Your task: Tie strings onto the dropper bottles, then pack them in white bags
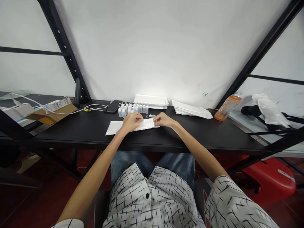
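My left hand [131, 122] and my right hand [163, 119] meet on a flat white packet [116, 128] lying on the black table top [71, 133]. Its surface looks like thin paper or film, with a faint print near the middle. Both hands pinch it at its upper edge, and the left hand covers part of it. A small white dropper bottle [150, 116] lies on its side just beyond my right fingers. Several upright white dropper bottles [133, 108] stand in a tight group behind my hands.
Two stacks of flat white packets [151, 101] [190, 110] lie along the wall. A black phone [112, 106], white cable and power strip [20, 110] lie left, by a cardboard box [53, 111]. An orange drink bottle [227, 108] stands at the right end. Black shelf uprights flank the table.
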`<state>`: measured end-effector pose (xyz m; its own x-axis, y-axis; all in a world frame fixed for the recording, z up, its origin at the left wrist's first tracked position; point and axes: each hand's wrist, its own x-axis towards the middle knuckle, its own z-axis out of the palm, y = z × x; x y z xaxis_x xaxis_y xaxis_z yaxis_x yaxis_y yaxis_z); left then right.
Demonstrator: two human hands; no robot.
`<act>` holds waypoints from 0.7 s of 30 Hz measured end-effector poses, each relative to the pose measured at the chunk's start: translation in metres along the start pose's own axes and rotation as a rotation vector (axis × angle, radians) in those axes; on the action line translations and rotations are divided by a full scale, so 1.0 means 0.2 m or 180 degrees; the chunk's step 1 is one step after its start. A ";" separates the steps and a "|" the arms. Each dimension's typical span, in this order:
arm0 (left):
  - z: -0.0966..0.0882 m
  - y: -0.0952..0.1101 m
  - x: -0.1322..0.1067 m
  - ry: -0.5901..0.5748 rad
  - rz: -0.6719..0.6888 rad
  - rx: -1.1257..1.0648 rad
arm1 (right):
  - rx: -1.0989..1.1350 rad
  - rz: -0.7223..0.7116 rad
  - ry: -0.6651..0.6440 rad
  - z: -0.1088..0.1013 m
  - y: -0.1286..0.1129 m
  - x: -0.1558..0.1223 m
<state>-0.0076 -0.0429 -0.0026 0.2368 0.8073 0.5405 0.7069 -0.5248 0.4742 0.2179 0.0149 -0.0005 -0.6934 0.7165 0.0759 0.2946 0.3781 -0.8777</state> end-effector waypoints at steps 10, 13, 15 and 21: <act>-0.01 0.00 0.00 -0.0021 -0.0018 -0.0223 | 0.0230 0.0074 0.0045 -0.08 -0.06 -0.06; 0.00 0.00 0.00 -0.0045 -0.0034 -0.0195 | 0.0169 0.0118 0.0080 -0.10 -0.04 -0.07; 0.01 0.00 0.00 -0.0055 -0.0048 -0.0119 | 0.0175 0.0119 0.0015 -0.07 -0.02 -0.06; 0.01 0.03 0.00 -0.0173 -0.0074 0.0142 | 0.0329 0.0027 -0.0170 0.00 -0.02 -0.03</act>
<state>-0.0024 -0.0453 -0.0016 0.2551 0.8333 0.4905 0.7413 -0.4942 0.4541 0.2206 0.0095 0.0031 -0.7260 0.6862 0.0455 0.2331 0.3077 -0.9225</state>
